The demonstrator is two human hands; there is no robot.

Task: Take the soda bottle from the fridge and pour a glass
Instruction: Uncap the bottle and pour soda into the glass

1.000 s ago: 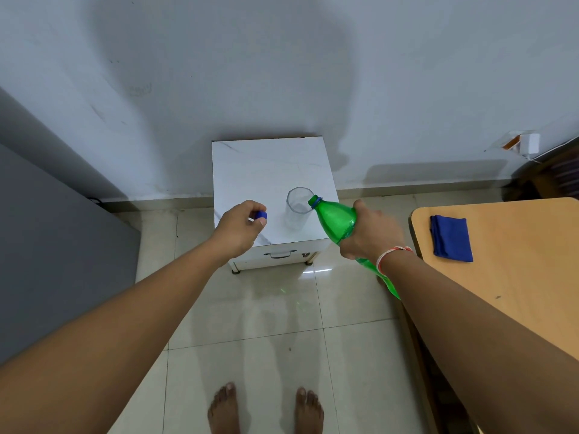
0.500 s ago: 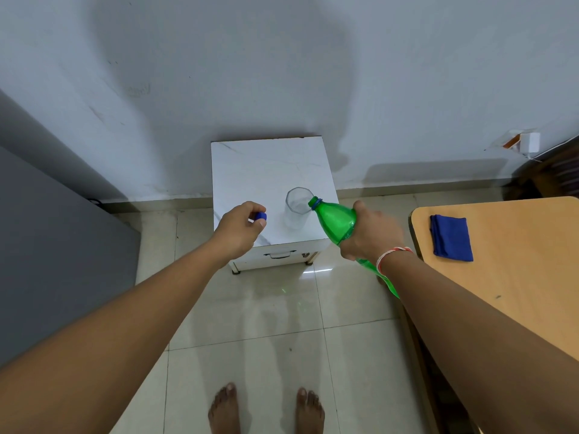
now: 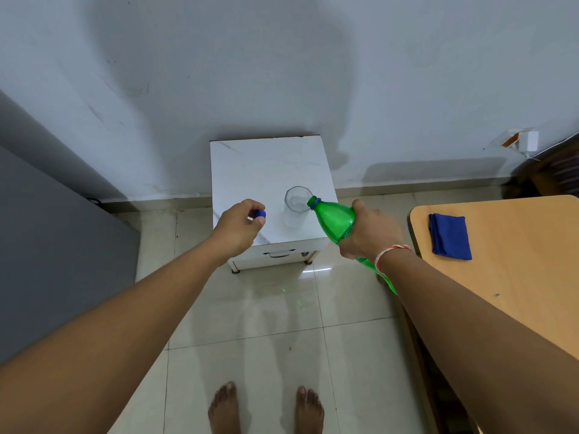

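A clear glass stands upright on the white marble-topped cabinet, near its front right. My right hand grips a green soda bottle, tilted with its open mouth at the glass rim. A little clear liquid seems to sit in the glass. My left hand hovers left of the glass, its fingers closed on the blue bottle cap. The bottle's lower part is hidden behind my right wrist.
A wooden table with a folded blue cloth stands at the right. A grey appliance side fills the left. The cabinet stands against the white wall on a tiled floor, and my bare feet are below.
The bottle has tipped slightly further, its mouth now at the glass rim. My left hand with the cap has barely moved.
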